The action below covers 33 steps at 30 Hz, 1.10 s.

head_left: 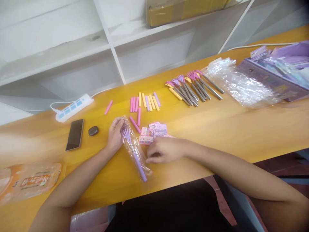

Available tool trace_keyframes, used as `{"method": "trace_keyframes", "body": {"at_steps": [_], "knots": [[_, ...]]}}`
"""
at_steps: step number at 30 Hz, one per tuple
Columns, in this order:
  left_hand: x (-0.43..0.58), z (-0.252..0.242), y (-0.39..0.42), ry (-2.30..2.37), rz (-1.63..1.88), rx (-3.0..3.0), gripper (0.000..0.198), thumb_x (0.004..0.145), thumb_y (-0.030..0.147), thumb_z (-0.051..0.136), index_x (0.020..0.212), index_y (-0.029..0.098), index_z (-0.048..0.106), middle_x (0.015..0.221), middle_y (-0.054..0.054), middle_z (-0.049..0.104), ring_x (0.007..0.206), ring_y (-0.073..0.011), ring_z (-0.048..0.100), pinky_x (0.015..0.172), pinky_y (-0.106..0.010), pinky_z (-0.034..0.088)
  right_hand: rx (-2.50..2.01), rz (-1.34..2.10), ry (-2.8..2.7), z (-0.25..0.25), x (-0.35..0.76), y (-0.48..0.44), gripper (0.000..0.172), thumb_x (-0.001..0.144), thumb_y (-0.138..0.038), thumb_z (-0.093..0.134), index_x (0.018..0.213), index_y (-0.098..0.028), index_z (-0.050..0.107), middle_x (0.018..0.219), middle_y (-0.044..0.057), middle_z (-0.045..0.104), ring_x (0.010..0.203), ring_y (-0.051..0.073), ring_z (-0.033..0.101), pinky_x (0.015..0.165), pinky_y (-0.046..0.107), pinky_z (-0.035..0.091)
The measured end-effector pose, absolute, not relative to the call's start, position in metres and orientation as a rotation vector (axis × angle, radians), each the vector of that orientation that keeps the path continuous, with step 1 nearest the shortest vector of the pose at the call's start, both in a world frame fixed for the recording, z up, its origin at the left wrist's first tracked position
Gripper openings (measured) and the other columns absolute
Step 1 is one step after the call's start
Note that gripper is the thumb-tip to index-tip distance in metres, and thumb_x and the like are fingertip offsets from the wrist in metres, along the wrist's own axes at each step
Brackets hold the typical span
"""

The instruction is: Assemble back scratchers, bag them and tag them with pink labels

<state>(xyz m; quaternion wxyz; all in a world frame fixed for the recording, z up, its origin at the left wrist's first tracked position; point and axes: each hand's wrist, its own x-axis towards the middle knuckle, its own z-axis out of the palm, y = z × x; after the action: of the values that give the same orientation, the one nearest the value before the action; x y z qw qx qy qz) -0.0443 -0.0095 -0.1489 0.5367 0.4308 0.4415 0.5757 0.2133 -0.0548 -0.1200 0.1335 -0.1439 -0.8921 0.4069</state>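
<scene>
My left hand [115,133] pinches the top end of a clear plastic sleeve [135,151] that lies on the yellow table [217,135]. Inside the sleeve is a purple back scratcher with a claw head [133,149]. My right hand [165,150] rests palm down, fingers curled, at the sleeve's lower right side, touching it. Just above that hand lies a small pile of pink sticker cards [153,132]. Whether the right fingers hold anything is hidden.
Pink, yellow and purple handle grips [145,103] lie in a row; one pink grip [108,107] lies apart. Several claw scratchers with grey rods [193,87] lie beyond. Clear bags [238,82], a purple box [277,75], a phone [75,134], an earbud case [93,130], a power strip [72,107], a snack packet [31,180].
</scene>
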Motion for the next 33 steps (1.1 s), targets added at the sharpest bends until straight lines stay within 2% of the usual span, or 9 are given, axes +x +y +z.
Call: {"method": "trace_keyframes", "body": {"at_steps": [4,8,11,14,18,25,28,31,33], "knots": [[-0.043,-0.150,-0.018,1.054,1.227,1.354,0.033,0.095,0.033,0.079,0.123,0.023,0.066,0.102,0.000,0.071,0.094,-0.0139,0.071,0.086,-0.026,0.057,-0.935,0.640,-2.512,-0.120,0.238,-0.024,0.039,0.114,-0.037,0.050,0.084,-0.018,0.066,0.080,0.003,0.065,0.068,0.013,0.050,0.067,0.030,0.032],[-0.038,-0.149,-0.027,0.948,1.113,1.509,0.061,0.100,0.027,0.072,0.154,0.029,0.043,0.103,0.001,0.069,0.092,-0.0147,0.074,0.085,-0.029,0.059,-1.355,0.446,-2.477,-0.117,0.260,-0.008,0.030,0.101,-0.046,0.071,0.103,-0.017,0.067,0.102,0.009,0.067,0.075,0.017,0.054,0.067,0.031,0.031],[-0.036,-0.150,-0.031,0.889,1.071,1.547,0.055,0.102,0.026,0.068,0.147,0.030,0.038,0.105,0.001,0.068,0.092,-0.0143,0.075,0.082,-0.028,0.059,-1.468,0.472,-2.519,-0.117,0.264,-0.008,0.042,0.091,-0.050,0.083,0.110,-0.017,0.066,0.111,0.010,0.066,0.074,0.017,0.055,0.065,0.031,0.033],[-0.037,-0.153,-0.033,0.846,1.040,1.583,0.040,0.103,0.025,0.065,0.126,0.030,0.033,0.109,0.001,0.068,0.091,-0.0125,0.074,0.082,-0.028,0.060,-1.489,0.543,-2.527,-0.116,0.259,-0.011,0.038,0.094,-0.047,0.083,0.110,-0.018,0.065,0.115,0.010,0.066,0.076,0.017,0.058,0.065,0.029,0.034],[-0.041,-0.159,-0.034,0.833,0.946,1.647,0.039,0.100,0.021,0.066,0.113,0.029,0.030,0.115,0.000,0.067,0.082,-0.0096,0.071,0.078,-0.026,0.057,-1.507,0.568,-2.507,-0.116,0.255,-0.009,0.036,0.096,-0.046,0.082,0.110,-0.017,0.065,0.112,0.010,0.068,0.081,0.019,0.061,0.067,0.030,0.035],[-0.042,-0.159,-0.035,0.884,0.871,1.745,0.019,0.104,0.021,0.060,0.118,0.026,0.047,0.126,-0.006,0.061,0.089,-0.0112,0.068,0.080,-0.027,0.058,-1.395,0.548,-2.445,-0.121,0.258,-0.006,0.029,0.097,-0.037,0.082,0.112,-0.019,0.065,0.108,0.010,0.073,0.087,0.022,0.065,0.070,0.030,0.037],[-0.040,-0.149,-0.034,0.914,0.862,1.891,0.013,0.102,0.019,0.062,0.114,0.024,0.059,0.120,-0.006,0.062,0.098,-0.0160,0.068,0.082,-0.028,0.057,-1.357,0.584,-2.399,-0.123,0.258,-0.006,0.021,0.100,-0.028,0.076,0.114,-0.019,0.064,0.112,0.009,0.074,0.091,0.021,0.066,0.073,0.030,0.039],[-0.040,-0.144,-0.033,0.944,0.822,2.006,0.012,0.100,0.017,0.062,0.110,0.023,0.068,0.113,-0.007,0.065,0.102,-0.0190,0.067,0.085,-0.030,0.056,-1.307,0.576,-2.358,-0.123,0.257,-0.006,0.006,0.104,-0.022,0.067,0.105,-0.018,0.064,0.106,0.008,0.072,0.087,0.020,0.063,0.074,0.031,0.040],[-0.041,-0.145,-0.033,0.965,0.806,1.961,0.014,0.101,0.019,0.063,0.112,0.023,0.069,0.114,-0.007,0.066,0.100,-0.0186,0.068,0.085,-0.030,0.057,-1.220,0.592,-2.299,-0.120,0.255,-0.006,0.009,0.105,-0.023,0.065,0.098,-0.018,0.063,0.100,0.007,0.069,0.084,0.018,0.060,0.075,0.031,0.042]]}}
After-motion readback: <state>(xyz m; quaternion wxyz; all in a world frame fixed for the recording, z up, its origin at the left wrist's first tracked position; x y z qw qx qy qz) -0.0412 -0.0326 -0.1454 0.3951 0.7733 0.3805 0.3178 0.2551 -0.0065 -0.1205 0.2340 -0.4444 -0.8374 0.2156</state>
